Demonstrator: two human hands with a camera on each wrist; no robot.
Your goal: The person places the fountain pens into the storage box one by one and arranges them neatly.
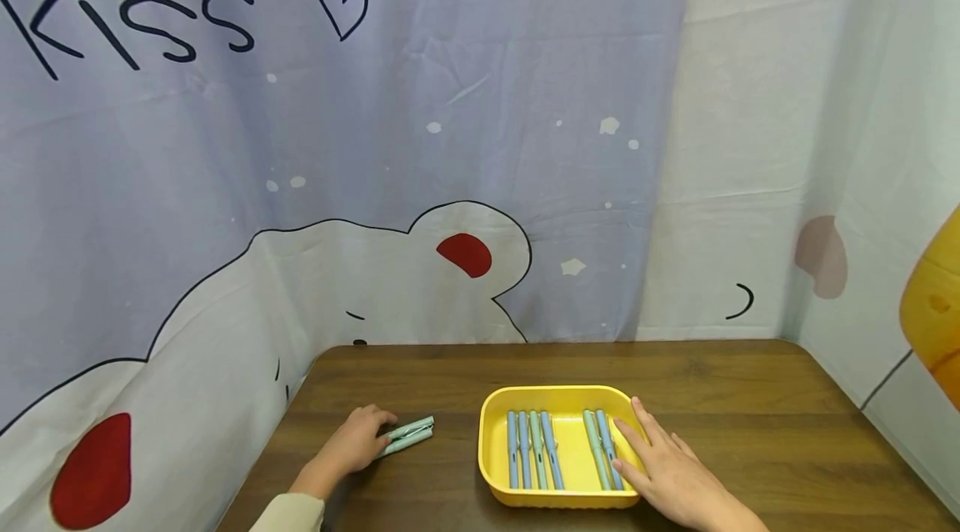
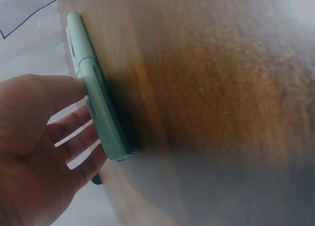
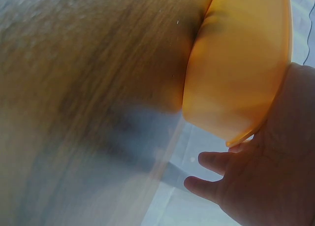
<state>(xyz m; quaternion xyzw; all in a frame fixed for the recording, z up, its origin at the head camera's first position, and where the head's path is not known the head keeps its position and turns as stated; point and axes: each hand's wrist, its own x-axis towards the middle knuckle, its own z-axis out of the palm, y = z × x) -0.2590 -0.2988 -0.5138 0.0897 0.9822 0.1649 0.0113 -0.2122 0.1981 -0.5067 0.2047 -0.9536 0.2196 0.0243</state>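
Observation:
On the left of the table, my left hand (image 1: 358, 437) pinches two pale green capped pens (image 1: 409, 435) lying side by side, their tips pointing to the right. From the left wrist view, the thumb presses one side of a green pen (image 2: 101, 98) and the fingers are behind it, low over the wood. My right hand (image 1: 671, 474) lies at the right rim of a yellow tray (image 1: 558, 499), fingers spread and fairly straight, some reaching over the edge. In the right wrist view, the tray's outer wall (image 3: 236, 63) is beside the palm.
Inside the tray, several blue and green pens (image 1: 534, 449) stand in a row on the left, and a green and a blue pen (image 1: 602, 449) lie on the right, with a gap between. Behind the brown wooden table (image 1: 420, 373) hangs a printed curtain (image 1: 480, 98).

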